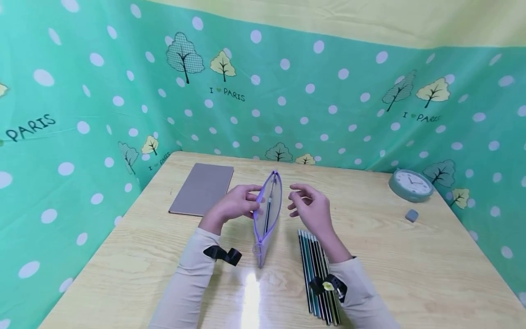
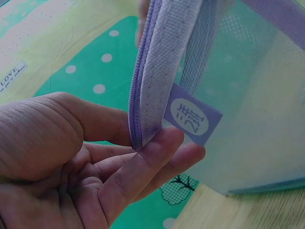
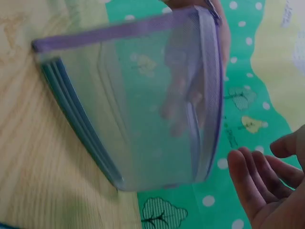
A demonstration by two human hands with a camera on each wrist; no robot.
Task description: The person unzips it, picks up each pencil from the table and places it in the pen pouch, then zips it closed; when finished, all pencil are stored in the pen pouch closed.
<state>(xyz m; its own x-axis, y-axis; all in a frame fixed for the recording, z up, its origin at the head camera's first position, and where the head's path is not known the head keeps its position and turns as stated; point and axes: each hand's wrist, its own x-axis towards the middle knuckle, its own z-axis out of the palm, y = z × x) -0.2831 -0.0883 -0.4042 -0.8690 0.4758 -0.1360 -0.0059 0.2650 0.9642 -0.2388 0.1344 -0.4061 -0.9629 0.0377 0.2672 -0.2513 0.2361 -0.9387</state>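
A see-through mesh zip pouch (image 1: 278, 196) with purple edging stands upright over the table, its zip side spread apart. My left hand (image 1: 236, 201) pinches the pouch's left zip edge between thumb and fingers, beside a small purple label (image 2: 193, 114) in the left wrist view. Through the mesh, several dark pencils (image 3: 81, 124) show along the bottom in the right wrist view. My right hand (image 1: 314, 210) is just right of the pouch, apart from it, fingers loosely bent and holding nothing. Below that hand lies a row of several dark and green pencils (image 1: 311, 260), partly covered by the right wrist.
A grey-brown notebook (image 1: 203, 187) lies at the back left of the wooden table (image 1: 370, 228). At the back right stand a round teal clock (image 1: 411, 185) and a small grey-blue eraser-like block (image 1: 412, 215). A green dotted curtain (image 1: 304, 105) hangs behind the table.
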